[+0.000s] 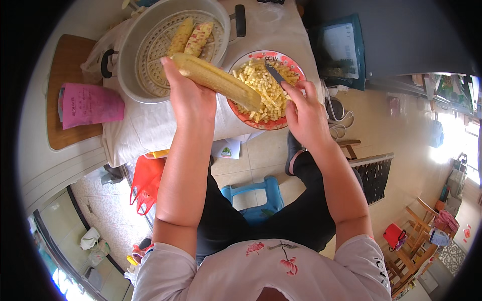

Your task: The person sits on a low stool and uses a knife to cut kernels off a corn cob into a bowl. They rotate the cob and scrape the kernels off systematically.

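Observation:
A largely stripped corn cob [218,81] lies in the grip of my left hand [194,98], slanting down so its far end hangs over the bowl. My right hand [307,118] holds a small knife [274,73], its dark blade pointing up and left above the kernels, apart from the cob. Loose and joined corn kernels [268,92] fill the red-and-white patterned bowl [234,108]. Behind my left hand stands a metal steamer pot [130,81] with a perforated steamer plate [150,67]. On that plate lie a yellow ear of corn [182,34] and one with reddish kernels [199,37].
A cloth-covered table [141,126] bears pot and bowl. Left is a pink packet [92,106]; a red plastic bag [145,184] hangs below the table. A blue plastic stool [276,188] sits between my legs. White cable [348,119] lies on the right, near a wooden stool [350,145].

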{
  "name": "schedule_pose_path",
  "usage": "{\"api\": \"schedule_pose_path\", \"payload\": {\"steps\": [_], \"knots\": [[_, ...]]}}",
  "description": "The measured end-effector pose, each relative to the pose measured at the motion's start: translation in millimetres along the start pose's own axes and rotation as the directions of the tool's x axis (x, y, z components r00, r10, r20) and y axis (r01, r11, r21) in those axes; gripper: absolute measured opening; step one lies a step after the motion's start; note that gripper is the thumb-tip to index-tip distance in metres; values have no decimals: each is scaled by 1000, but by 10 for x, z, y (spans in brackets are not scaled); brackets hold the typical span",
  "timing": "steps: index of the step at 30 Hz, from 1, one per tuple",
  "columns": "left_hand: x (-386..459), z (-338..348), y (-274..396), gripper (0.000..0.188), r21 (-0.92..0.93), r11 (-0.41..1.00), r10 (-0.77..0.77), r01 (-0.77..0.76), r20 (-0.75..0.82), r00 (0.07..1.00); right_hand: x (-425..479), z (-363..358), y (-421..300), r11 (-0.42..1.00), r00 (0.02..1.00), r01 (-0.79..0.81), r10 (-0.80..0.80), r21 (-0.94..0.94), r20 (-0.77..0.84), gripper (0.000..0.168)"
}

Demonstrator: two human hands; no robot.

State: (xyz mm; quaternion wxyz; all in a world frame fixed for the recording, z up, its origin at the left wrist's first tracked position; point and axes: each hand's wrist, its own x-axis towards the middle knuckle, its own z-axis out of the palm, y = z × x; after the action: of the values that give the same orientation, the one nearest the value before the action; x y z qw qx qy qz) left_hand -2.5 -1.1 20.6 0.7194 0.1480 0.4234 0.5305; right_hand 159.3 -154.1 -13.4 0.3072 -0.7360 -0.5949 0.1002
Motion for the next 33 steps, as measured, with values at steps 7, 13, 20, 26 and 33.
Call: {"api": "schedule_pose_path", "payload": {"steps": [7, 13, 20, 26, 33], "knots": [[0, -110, -103, 39, 82, 968, -244, 236, 106, 964, 156, 233, 319, 983, 1000, -8, 9, -183, 6, 40], [-155, -163, -205, 37, 144, 903, -423, 405, 126, 898, 220, 320, 381, 973, 999, 18, -11, -231, 34, 41], [-218, -155, -182, 45, 284, 834, -517, 474, 101, 850, 237, 320, 377, 981, 999, 32, -37, -192, -23, 32], [-161, -182, -319, 42, 269, 850, -495, 452, 118, 861, 344, 287, -272, 909, 986, -166, 162, 381, 43, 29], [-209, -84, -403, 33, 340, 848, -491, 407, 214, 845, 532, 386, -319, 938, 964, -265, 253, 223, 80, 35]]}}
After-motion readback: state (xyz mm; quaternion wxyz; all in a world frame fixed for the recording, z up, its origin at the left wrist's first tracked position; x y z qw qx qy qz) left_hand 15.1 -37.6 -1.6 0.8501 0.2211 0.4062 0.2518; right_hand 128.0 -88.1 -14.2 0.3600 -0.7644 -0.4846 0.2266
